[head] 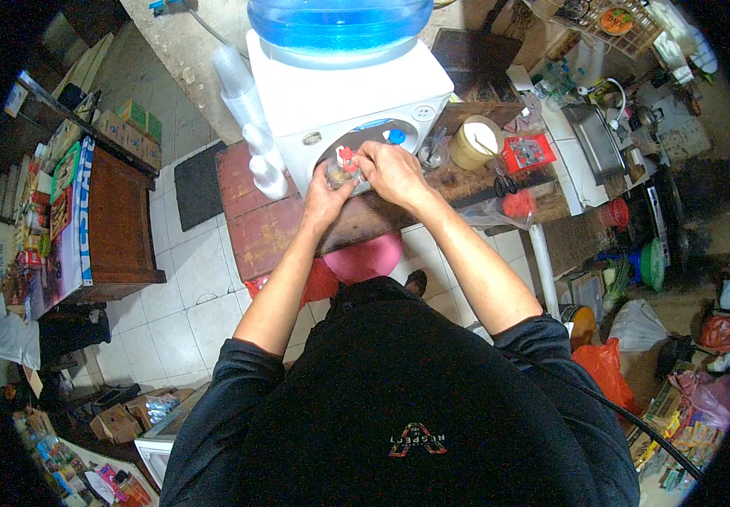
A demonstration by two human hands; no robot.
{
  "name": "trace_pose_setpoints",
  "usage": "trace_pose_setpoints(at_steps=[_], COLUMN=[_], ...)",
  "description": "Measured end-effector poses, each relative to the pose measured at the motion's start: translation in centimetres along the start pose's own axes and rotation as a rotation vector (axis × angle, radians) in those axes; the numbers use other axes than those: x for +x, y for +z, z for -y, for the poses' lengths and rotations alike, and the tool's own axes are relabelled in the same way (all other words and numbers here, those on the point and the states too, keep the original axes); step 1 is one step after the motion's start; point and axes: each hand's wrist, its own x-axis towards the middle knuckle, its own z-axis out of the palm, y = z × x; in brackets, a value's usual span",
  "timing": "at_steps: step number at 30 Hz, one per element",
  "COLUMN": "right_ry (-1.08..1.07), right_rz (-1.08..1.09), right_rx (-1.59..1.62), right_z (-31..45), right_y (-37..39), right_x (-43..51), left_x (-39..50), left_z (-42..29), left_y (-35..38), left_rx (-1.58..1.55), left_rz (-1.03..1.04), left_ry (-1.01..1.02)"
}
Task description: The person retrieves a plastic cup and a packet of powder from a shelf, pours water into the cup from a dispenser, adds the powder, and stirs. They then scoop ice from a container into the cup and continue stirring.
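A white water dispenser [339, 89] stands before me with a large blue water bottle [339, 22] on top. My left hand [325, 201] is wrapped around a small clear cup [338, 177], which sits under the dispenser's red tap [347, 158]. Something brownish shows inside the cup, too small to make out. The fingers of my right hand [393, 172] are closed at the red tap, partly hiding it. To the right of it is the blue tap [396, 136], untouched.
Stacked plastic cups [238, 89] stand left of the dispenser. On the right of the wooden bench [257, 222] are a tub of white powder [480, 136] with a spoon, a red packet [528, 153] and scissors [503, 182]. A pink stool [365, 256] is underneath. Further right lies a metal sink [595, 142].
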Motion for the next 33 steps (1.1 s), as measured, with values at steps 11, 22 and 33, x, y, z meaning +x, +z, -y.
trace_pose_setpoints(at_steps=[11, 22, 33], right_ry=[0.061, 0.037, 0.045], right_rz=[0.025, 0.022, 0.035], right_rx=[0.061, 0.012, 0.026], right_z=[-0.3, 0.2, -0.1], right_y=[0.6, -0.1, 0.1], right_x=[0.7, 0.1, 0.3], left_x=[0.0, 0.5, 0.8], left_z=[0.4, 1.3, 2.0], left_y=[0.2, 0.4, 0.5], left_rx=[-0.041, -0.043, -0.021], left_rz=[-0.014, 0.021, -0.001], left_ry=[0.035, 0.048, 0.05])
